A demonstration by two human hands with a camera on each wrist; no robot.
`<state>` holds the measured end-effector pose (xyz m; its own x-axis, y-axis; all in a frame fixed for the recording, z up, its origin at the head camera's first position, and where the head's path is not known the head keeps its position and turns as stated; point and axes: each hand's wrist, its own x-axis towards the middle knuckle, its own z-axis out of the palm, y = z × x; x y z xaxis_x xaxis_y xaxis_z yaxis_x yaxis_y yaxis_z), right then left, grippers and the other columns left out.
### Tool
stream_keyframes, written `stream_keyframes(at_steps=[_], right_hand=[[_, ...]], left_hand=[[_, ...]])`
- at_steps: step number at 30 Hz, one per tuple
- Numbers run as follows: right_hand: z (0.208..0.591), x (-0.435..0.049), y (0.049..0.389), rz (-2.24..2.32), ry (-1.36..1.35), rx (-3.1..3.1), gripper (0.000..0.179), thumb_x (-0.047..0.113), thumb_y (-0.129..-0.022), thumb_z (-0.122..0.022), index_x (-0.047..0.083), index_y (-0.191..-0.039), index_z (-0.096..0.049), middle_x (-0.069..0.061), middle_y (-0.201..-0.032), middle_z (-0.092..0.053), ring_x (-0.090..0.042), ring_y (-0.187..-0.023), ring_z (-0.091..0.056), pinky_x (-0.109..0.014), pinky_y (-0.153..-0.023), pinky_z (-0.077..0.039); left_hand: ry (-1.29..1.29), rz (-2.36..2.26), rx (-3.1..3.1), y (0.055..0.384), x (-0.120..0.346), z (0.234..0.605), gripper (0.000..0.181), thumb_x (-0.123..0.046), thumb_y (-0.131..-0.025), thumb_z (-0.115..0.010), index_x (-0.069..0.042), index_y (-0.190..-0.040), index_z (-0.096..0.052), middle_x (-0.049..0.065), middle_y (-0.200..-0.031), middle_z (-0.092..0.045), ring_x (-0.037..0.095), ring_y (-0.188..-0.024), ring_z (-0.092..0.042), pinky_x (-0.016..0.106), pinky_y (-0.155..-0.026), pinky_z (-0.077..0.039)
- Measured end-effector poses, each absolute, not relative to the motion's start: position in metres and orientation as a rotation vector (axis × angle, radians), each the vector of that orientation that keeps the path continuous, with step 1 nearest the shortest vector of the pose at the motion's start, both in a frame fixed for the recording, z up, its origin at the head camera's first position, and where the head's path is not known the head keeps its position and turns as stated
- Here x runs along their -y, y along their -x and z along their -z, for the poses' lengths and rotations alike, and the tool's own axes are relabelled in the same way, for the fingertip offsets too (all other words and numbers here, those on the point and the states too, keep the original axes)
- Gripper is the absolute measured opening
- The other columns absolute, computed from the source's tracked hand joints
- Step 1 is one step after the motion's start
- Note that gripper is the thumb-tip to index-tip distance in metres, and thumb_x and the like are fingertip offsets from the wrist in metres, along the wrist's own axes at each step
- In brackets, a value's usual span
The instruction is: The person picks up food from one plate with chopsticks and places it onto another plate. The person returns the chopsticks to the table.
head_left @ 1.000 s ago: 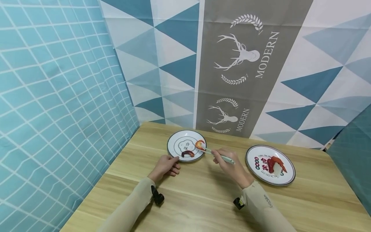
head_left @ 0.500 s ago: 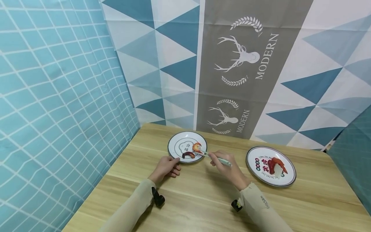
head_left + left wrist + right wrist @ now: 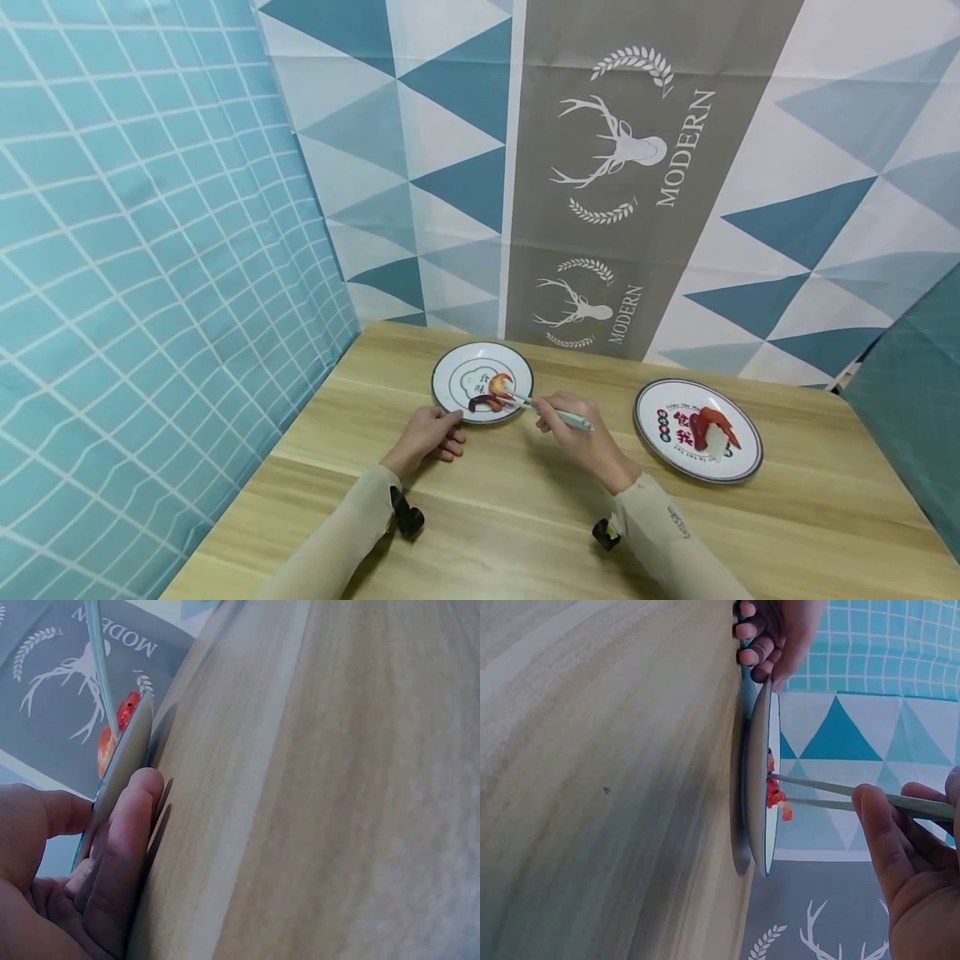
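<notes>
My left hand (image 3: 427,435) pinches the near rim of a white plate (image 3: 450,367), thumb on top and fingers beneath. In the left wrist view, its thumb and fingers (image 3: 124,847) close on the plate's edge. My right hand (image 3: 583,433) holds a pair of pale green chopsticks (image 3: 840,796). Their tips reach over the plate, at an orange shrimp (image 3: 499,382). Just below it, a dark red curved piece of food (image 3: 484,403) lies on the plate. Whether the shrimp touches the plate is hard to tell.
To the right stands a second white plate (image 3: 660,454), bearing dark red, orange and white food pieces (image 3: 712,429). Both plates are on a wooden table (image 3: 510,517). A patterned cloth (image 3: 450,192) hangs behind, and a blue grid cloth (image 3: 165,250) borders the left side.
My right hand has moved left with the chopsticks, bringing the shrimp from the plate's right edge inward beside the dark red piece. My left hand stays at the rim.
</notes>
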<state>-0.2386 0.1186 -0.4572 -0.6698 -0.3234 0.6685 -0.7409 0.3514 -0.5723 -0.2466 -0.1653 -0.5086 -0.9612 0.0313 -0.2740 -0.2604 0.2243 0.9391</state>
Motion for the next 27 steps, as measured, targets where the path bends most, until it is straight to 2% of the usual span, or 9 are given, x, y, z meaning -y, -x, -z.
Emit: stream_keyframes(at_steps=[8,15,21,24,27], right_hand=[[0.455,-0.120,0.238,-1.525,-0.764,2.226,0.020,0.012,-0.103,-0.064,0.005,-0.094,-0.080,-0.008,-0.073,-0.076,-0.019,-0.060,-0.071,-0.024,-0.055,-0.060],[0.454,-0.119,0.238,-1.582,-0.675,2.270,0.020,0.008,-0.103,-0.062,-0.003,-0.098,-0.078,-0.017,-0.075,-0.076,-0.033,-0.062,-0.072,-0.043,-0.058,-0.064],[0.431,-0.115,0.224,-1.672,-0.607,2.301,0.020,0.002,-0.102,-0.060,-0.006,-0.098,-0.078,-0.018,-0.076,-0.076,-0.041,-0.066,-0.073,-0.043,-0.062,-0.065],[0.440,-0.118,0.230,-1.718,-0.545,2.323,0.021,0.007,-0.103,-0.061,-0.004,-0.099,-0.078,-0.016,-0.077,-0.077,-0.041,-0.067,-0.073,-0.042,-0.063,-0.066],[0.451,-0.121,0.237,-1.714,-0.528,2.317,0.023,0.014,-0.104,-0.063,-0.001,-0.099,-0.079,-0.014,-0.076,-0.077,-0.036,-0.065,-0.074,-0.037,-0.061,-0.065]], left_hand=[[0.219,-1.805,-2.263,0.249,0.165,0.510,0.036,-0.030,-0.105,-0.058,0.004,-0.102,-0.066,0.009,-0.082,-0.074,0.012,-0.059,-0.071,0.028,-0.054,-0.063],[0.225,-1.803,-2.264,0.249,0.165,0.509,0.036,-0.030,-0.106,-0.058,0.005,-0.101,-0.066,0.009,-0.081,-0.073,0.012,-0.058,-0.070,0.027,-0.054,-0.062],[0.227,-1.797,-2.262,0.249,0.165,0.508,0.037,-0.031,-0.106,-0.058,0.004,-0.102,-0.066,0.010,-0.082,-0.074,0.012,-0.059,-0.071,0.027,-0.054,-0.063],[0.229,-1.792,-2.262,0.248,0.166,0.507,0.037,-0.031,-0.106,-0.058,0.004,-0.102,-0.066,0.010,-0.083,-0.074,0.012,-0.059,-0.071,0.027,-0.054,-0.063],[0.229,-1.791,-2.267,0.247,0.165,0.507,0.037,-0.032,-0.106,-0.057,0.004,-0.102,-0.066,0.010,-0.083,-0.074,0.012,-0.059,-0.071,0.027,-0.054,-0.063]])
